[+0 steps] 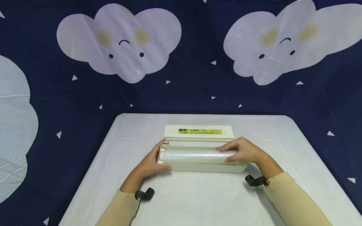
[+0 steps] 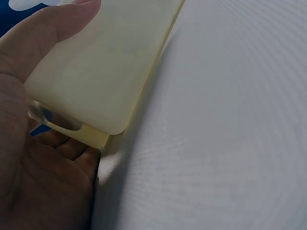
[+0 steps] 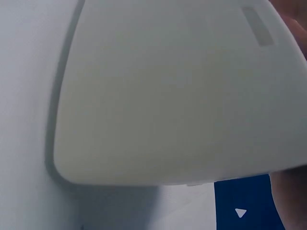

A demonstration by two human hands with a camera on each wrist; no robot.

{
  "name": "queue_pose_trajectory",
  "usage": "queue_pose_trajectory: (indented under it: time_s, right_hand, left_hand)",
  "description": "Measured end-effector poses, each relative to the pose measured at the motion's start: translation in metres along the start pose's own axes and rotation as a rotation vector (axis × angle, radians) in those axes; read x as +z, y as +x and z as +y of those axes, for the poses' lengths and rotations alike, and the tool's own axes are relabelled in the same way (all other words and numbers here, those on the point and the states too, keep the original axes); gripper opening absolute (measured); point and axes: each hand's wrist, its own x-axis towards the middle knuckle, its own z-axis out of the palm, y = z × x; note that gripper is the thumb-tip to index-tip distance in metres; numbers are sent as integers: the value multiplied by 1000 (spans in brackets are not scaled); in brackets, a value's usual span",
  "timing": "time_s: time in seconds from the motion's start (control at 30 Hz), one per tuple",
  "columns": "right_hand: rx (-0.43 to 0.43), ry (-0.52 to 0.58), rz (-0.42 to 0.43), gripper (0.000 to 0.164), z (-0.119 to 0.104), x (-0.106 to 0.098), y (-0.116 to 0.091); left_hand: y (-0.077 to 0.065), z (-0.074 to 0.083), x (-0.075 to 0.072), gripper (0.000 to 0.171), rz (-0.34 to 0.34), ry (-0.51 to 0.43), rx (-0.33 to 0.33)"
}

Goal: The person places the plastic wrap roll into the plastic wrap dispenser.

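A long, off-white cling film box [image 1: 203,168] lies across the table with its top off, and a roll of cling film [image 1: 195,156] sits in it. My left hand [image 1: 148,161] grips the box's left end, thumb along the front wall and fingers round behind. In the left wrist view, a cut-out shows in the box's end wall. My right hand [image 1: 249,150] holds the right end of the roll between thumb and fingers, covering that end. Right behind the box lies its lid [image 1: 171,133], bearing a yellow-green label [image 1: 200,131].
The table wears a white cloth [image 1: 212,197] and its far edge lies a short way past the lid. A dark blue backdrop [image 1: 198,94] with cloud faces hangs behind. Black camera mounts [image 1: 145,194] stick out from both wrists above the cloth.
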Motion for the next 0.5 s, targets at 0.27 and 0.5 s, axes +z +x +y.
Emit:
queue_pose_trajectory:
  time_s: [0.27, 0.5]
  right_hand:
    - [9, 18, -12, 44, -2, 1, 0]
    - [21, 25, -18, 45, 0, 0, 1]
  left_hand:
    - [-1, 2, 0, 131, -4, -11, 1]
    - [-1, 2, 1, 131, -2, -9, 5]
